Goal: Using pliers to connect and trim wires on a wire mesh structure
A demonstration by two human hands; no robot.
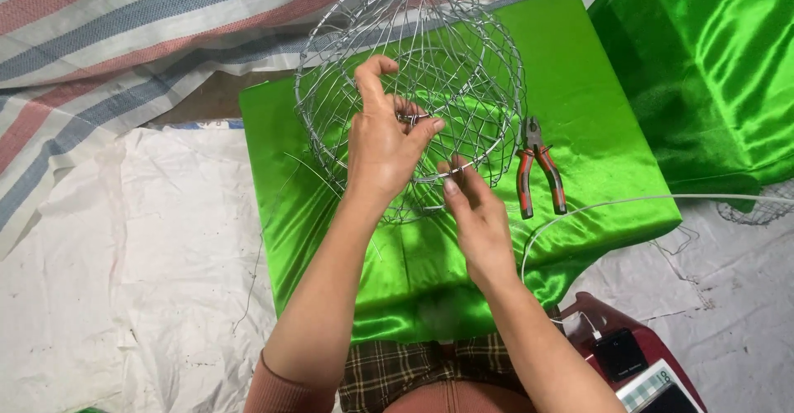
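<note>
Left hand point(382, 136) raised against the near side of a round wire-mesh cage point(411, 82), thumb and forefinger pinched together on a small twist of wire at the cage's lower ring, remaining fingers curled loosely behind. Right hand point(475, 206) just below and to the right, fingertips point(451, 183) drawn together on the same ring where it curves toward the near edge, thumb pressed to forefinger around the thin wire. Both hands close, almost touching, the ring running between them.

Cage itself standing on a block wrapped in bright green satin cloth point(579, 82), domed top reaching toward the far edge of the scene, open mesh showing the green through it. Just right of the cage, lying flat on the same cloth, a pair of pliers point(536, 169) with red-and-grey handles, jaws pointing far, handles pointing near, apart from both hands.

Further out, loose strands of wire point(260, 272) trailing off the left side of the block onto white sheeting point(124, 281). White cable point(653, 200) arcing across the near right corner of the cloth. More green satin point(711, 66) heaped at far right. Striped tarpaulin point(124, 24) in red, blue and white at far left. At near right, a dark red stool point(653, 347) bearing a small black device point(619, 353). Checked fabric point(397, 372) at the near edge, between the forearms.
</note>
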